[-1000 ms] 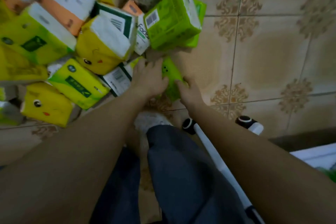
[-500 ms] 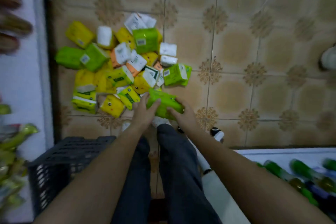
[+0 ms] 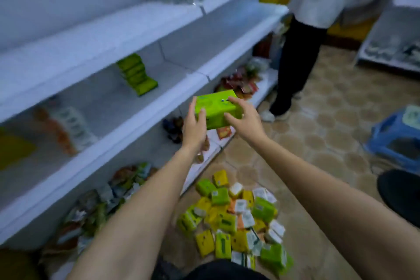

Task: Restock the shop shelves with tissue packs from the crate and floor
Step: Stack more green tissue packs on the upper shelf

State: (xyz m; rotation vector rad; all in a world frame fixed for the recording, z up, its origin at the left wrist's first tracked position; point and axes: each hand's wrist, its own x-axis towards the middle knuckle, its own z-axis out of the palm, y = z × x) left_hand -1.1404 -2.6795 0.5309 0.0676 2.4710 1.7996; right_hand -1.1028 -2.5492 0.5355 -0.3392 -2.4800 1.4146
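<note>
Item in hand: one green pack (image 3: 217,110), raised between my two hands in the air, out in front of the middle shelf (image 3: 109,107) and not touching it.

Left hand (image 3: 194,127): fingers curled round the pack's left end, thumb on the near face; it grips the pack.

Right hand (image 3: 244,120): fingers spread over the top right corner, thumb underneath; it grips the same pack.

Stock placed: a row (image 3: 136,75) of like green packs stands on that shelf towards the back, with bare shelf on either side.

Stock waiting: a pile (image 3: 236,218) of green, yellow and orange packs on the floor below my arms. No crate shows in this view.

Also present: a person (image 3: 295,63) standing further down the aisle; a blue stool (image 3: 395,136) at right.

Step, as I judge it: carrying one pack from floor to shelf; most of the job remains.

Next move calls for: a reach forward and left over the shelf lip, setting the pack beside the row in the same orientation, then letting go with both hands.
</note>
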